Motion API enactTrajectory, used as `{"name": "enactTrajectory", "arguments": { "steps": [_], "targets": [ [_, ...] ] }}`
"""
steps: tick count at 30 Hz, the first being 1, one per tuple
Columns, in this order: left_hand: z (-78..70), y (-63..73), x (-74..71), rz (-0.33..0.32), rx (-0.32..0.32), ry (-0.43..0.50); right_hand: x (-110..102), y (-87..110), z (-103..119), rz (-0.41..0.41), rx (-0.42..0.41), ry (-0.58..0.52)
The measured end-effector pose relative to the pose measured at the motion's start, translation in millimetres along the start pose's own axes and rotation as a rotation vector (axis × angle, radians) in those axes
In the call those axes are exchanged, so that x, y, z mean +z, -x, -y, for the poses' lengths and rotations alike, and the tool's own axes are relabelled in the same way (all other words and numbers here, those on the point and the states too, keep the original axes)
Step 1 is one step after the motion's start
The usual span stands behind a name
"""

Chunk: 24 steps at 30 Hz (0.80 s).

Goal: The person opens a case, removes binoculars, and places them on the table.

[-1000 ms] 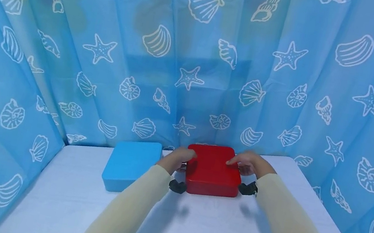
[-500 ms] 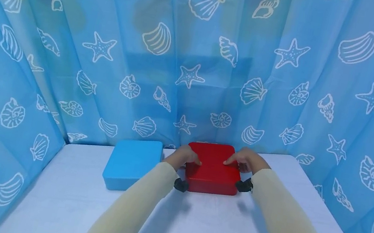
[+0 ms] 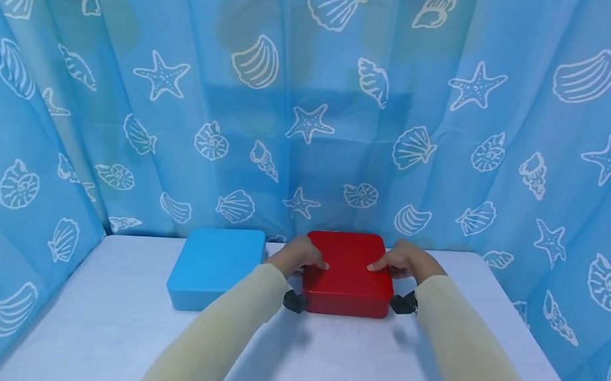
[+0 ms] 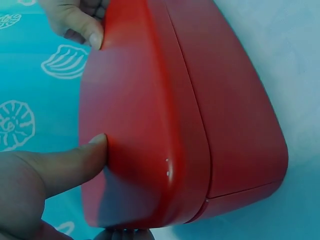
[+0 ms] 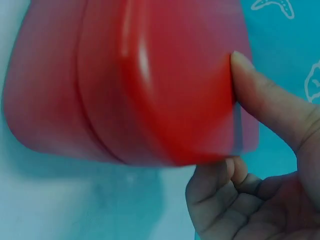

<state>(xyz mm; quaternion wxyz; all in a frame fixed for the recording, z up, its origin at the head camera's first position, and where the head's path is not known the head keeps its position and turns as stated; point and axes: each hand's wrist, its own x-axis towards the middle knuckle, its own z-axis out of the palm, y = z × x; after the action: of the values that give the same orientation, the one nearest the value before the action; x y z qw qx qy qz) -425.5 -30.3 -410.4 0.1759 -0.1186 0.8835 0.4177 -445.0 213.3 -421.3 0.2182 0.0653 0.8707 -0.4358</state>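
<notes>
A red box with rounded corners stands at the back of the table, a thin seam parting its lid from its base. My left hand holds the box's left side, thumb lying on top of the lid. On the opposite side my right hand grips it, with the thumb over the lid's edge and the fingers curled at the lid's side in the right wrist view. Most of the left fingers are hidden behind the box and hand.
A light blue box of similar shape stands to the left of the red one. The white-covered table ends at a blue curtain with white seashells, which hangs behind and on both sides.
My left thumb has slid further in over the lid. The right hand shifted slightly inward, then back out. The lid's far edge appears slightly higher in the head view, which itself moved a little.
</notes>
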Motion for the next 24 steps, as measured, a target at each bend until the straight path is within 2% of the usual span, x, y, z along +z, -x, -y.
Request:
{"name": "enactTrajectory", "arguments": {
  "steps": [5, 10, 18, 24],
  "targets": [
    [3.6, -0.9, -1.6, 0.009, -0.018, 0.059, 3.0, 1.4, -7.6, -0.004, -0.023, -0.025],
    [2.2, -2.1, -3.6, 0.029, -0.023, 0.091, 1.4, 0.8, -11.6, 0.033, -0.046, -0.012],
    [-0.6, 2.9, -11.6, 0.06, -0.063, 0.173, -3.7, -1.4, -3.2, 0.093, -0.027, 0.026],
    [4.7, 9.7, -21.2, 0.126, -0.091, 0.34, -5.0, -2.5, -0.2, 0.126, -0.009, 0.002]
  ]
}}
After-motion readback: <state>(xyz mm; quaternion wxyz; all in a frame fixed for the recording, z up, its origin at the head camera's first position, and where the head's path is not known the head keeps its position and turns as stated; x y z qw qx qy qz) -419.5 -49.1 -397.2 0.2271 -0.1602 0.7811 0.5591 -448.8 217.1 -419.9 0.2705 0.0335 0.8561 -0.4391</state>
